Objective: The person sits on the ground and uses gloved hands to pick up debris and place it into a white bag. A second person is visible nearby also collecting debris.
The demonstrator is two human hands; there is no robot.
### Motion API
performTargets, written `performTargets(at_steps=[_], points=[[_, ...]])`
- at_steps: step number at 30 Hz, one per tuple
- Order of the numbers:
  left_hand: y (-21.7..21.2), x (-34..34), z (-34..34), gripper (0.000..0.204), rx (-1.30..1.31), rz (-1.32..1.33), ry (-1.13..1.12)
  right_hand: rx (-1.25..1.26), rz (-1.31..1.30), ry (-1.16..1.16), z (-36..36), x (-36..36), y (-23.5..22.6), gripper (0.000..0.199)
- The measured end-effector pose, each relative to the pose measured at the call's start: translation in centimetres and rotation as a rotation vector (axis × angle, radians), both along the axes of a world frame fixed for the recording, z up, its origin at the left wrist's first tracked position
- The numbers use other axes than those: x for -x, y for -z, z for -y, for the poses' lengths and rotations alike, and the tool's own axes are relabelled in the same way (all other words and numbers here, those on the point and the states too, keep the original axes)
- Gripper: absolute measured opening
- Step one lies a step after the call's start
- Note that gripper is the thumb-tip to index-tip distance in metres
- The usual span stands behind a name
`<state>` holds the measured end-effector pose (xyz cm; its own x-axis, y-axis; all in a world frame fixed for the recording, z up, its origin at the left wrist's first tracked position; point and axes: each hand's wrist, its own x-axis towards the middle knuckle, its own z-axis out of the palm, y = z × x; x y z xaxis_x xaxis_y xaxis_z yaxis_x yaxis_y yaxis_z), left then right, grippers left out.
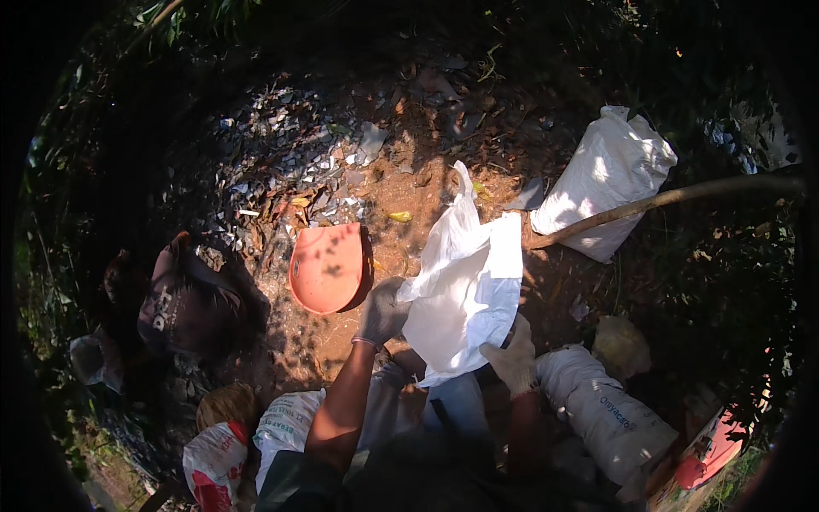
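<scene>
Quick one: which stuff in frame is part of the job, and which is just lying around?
In use:
- limp white sack, held by the gloved left hand and right hand
- orange pan, probably: near the left hand, untouched

Lying about, apparently:
- filled white sack, upper right
- wooden pole
- dark bag, left
- scattered fragments

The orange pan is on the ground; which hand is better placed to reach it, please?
Left, probably: the left hand is nearer the orange pan; the right hand is across the held white sack.
</scene>
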<state>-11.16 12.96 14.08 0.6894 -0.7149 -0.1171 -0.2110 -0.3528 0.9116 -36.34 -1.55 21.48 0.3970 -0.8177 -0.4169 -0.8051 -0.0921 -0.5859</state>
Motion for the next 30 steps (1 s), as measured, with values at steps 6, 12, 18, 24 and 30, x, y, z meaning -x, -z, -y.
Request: performTargets(at_steps=[6,12,18,24,30], points=[[-8.3,1.1,-5.3,0.032,-0.024,-0.021,-0.017,-0.029,0.49,0.062,3.0,-9.1,-1.2,0.062],[-15.0,0.9,-11.6,0.024,0.216,0.366,0.082,-0.139,0.406,-0.015,-4.3,-12.0,-2.8,0.047],[-17.1,7.3,-9.7,0.021,0.037,-0.181,0.316,-0.573,0.945,0.232,-8.4,-12.0,-5.1,0.039],[-0.5,11.2,-13.4,0.051,-0.345,-0.034,0.292,-0.557,0.894,0.187,-6.3,-9.9,-10.6,0.027],[-2.5,12.6,-9.1,0.063,-0.648,0.247,0.693,0.109,0.39,-0.352,-8.7,-7.8,-9.4,0.037]])
